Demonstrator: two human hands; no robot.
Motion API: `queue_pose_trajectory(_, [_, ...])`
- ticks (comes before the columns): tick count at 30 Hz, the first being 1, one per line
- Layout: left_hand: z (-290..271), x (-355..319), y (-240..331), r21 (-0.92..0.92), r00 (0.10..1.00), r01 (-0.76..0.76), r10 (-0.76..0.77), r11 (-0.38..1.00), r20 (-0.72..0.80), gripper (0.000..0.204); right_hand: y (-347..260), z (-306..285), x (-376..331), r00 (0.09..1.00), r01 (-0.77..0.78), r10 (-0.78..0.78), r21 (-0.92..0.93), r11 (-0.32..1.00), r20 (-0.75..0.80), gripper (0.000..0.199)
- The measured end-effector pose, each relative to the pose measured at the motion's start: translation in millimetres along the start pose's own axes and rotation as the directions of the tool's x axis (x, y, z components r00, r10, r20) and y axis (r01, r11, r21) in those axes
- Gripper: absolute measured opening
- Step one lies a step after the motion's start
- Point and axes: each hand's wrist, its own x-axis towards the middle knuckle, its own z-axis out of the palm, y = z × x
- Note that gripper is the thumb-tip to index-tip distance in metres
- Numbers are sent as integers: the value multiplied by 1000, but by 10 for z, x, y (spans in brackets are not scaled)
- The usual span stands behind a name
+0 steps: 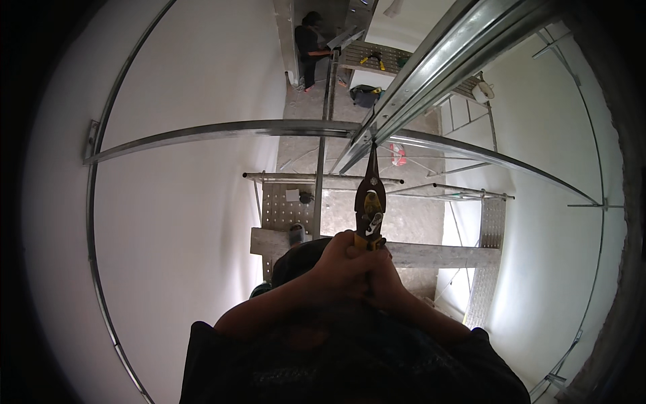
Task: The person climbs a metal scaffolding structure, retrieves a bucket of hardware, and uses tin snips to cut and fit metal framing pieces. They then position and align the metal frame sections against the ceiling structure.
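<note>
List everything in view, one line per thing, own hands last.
tin snips: one, yellow-black handles, blades at the end of the steel channel
steel channel: one, silver, running to upper right
curved steel tracks: several, silver, along white walls
scaffold platform: one, grey, below
other person: one, dark clothes, far top
left hand: one, on the snips' handles
right hand: one, clasped beside the left hand on the handles

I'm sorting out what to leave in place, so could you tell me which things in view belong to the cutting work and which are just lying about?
In use:
- tin snips, gripped by left hand and right hand
- metal channel at the blade tips

Lying about:
- scaffold platform
- dark bag
- yellow-handled tools on a perforated deck
</note>
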Motion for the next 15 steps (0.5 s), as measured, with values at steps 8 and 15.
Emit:
queue_pose_trajectory(8, [-417,541,211,-524,981,131,-35,842,190,110,-194,-308,-89,943,-254,229,75,964,242,39])
queue_pose_trajectory(15, [-485,1319,-58,-941,987,-87,-103,328,-127,107,-356,-856,-576,953,-141,220,-336,931,210,42])
